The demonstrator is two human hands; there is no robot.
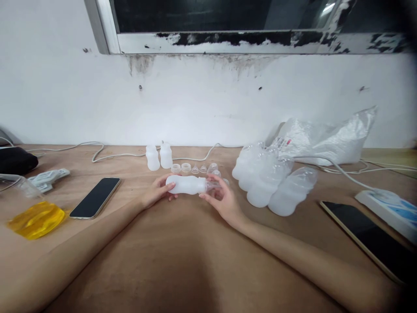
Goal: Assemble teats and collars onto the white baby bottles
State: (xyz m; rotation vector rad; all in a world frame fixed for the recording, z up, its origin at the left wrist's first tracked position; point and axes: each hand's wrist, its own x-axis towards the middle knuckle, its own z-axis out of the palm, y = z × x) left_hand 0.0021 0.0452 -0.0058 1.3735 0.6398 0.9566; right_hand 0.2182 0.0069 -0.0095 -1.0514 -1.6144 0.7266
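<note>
A frosted white baby bottle lies sideways between my hands, just above the table. My left hand is closed round its base end. At the neck end, the fingers of my right hand curl round a clear cap, which meets or nearly meets the neck. Behind the bottle stand two white bottles without caps, two pale collar rings, small clear nipples and a clear cap. Several capped baby bottles stand in a group to the right of my right hand.
On the left are a phone, a clear container with yellow contents, a white packet and a black item. To the right lie a plastic bag, a power strip and another phone. A white cable runs along the wall.
</note>
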